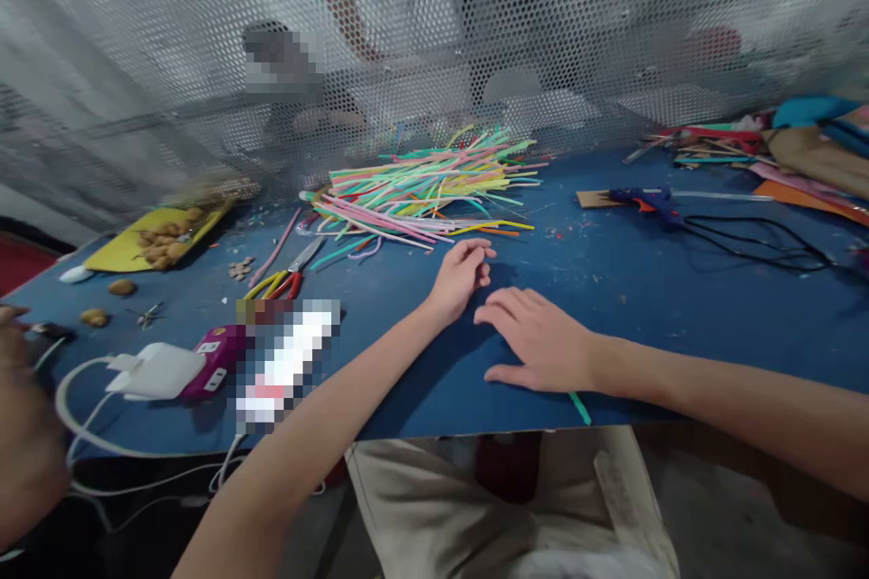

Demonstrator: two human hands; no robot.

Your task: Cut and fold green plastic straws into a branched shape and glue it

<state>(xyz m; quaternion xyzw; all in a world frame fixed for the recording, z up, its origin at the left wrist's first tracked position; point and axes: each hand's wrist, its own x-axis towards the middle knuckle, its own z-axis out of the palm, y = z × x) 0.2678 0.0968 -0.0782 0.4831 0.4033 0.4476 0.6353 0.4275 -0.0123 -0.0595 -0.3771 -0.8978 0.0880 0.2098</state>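
No finished piece can be made out on the worktop (679,326); the pipe cleaners (431,185) are heaped loose toward the far edge, so the work is judged to be at an early stage, though what is left cannot be told. The heap lies just beyond the left hand (462,279), whose fingers are curled; whether anything is gripped cannot be told. The right hand (539,339) is spread, palm down, and a green strip (579,408) is partly covered by its wrist, near the front edge.
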